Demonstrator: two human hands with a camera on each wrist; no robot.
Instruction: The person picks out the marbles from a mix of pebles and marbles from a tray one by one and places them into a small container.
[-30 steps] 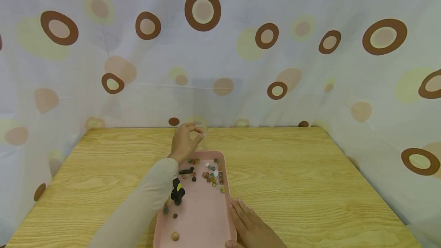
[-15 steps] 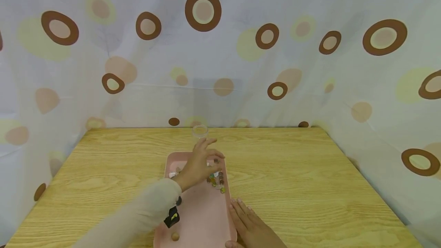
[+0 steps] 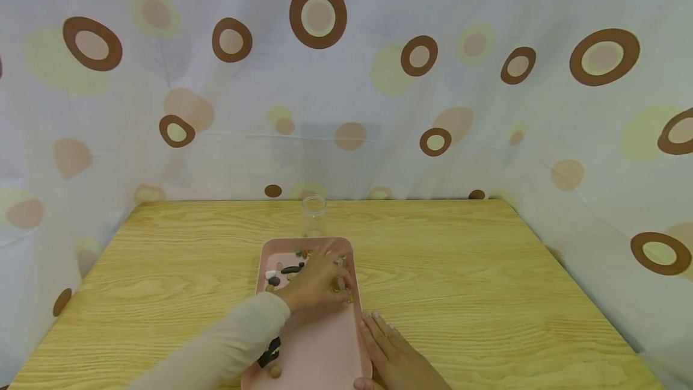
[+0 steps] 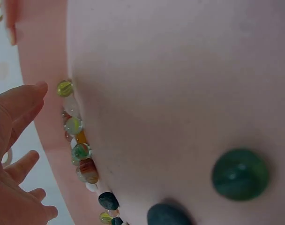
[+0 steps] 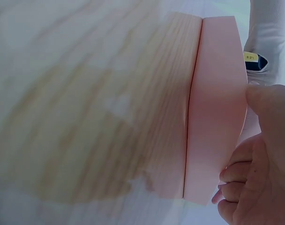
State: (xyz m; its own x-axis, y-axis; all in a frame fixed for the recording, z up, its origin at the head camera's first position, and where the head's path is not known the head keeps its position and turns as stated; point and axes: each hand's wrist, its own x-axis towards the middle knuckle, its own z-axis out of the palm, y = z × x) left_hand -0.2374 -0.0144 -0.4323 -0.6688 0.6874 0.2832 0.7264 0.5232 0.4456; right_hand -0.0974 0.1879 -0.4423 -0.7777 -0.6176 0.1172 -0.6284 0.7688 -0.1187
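Note:
My left hand [image 3: 319, 278] reaches into a pink tray [image 3: 325, 342], low over the marbles along its right wall. In the left wrist view, the thumb and fingers [image 4: 20, 110] are spread beside a row of glass marbles [image 4: 80, 151], with nothing between them. A large green marble [image 4: 241, 174] and dark stones [image 4: 108, 200] also lie on the tray floor there. My right hand [image 3: 392, 351] rests against the tray's right side with straight fingers. The right wrist view shows that hand [image 5: 269, 159] at the pink rim.
Behind the tray's far edge stands a clear jar [image 3: 314, 215]. Dark and pale stones, including a long black stone [image 3: 292, 269], lie along the tray's left side. A tan ball [image 3: 275, 371] sits near the front left. Patterned cloth [image 3: 346, 89] hangs behind the wooden table [image 3: 487, 294].
My left hand has moved from the jar's mouth back over the tray, then lower towards the marbles on the right. The right hand has stayed still.

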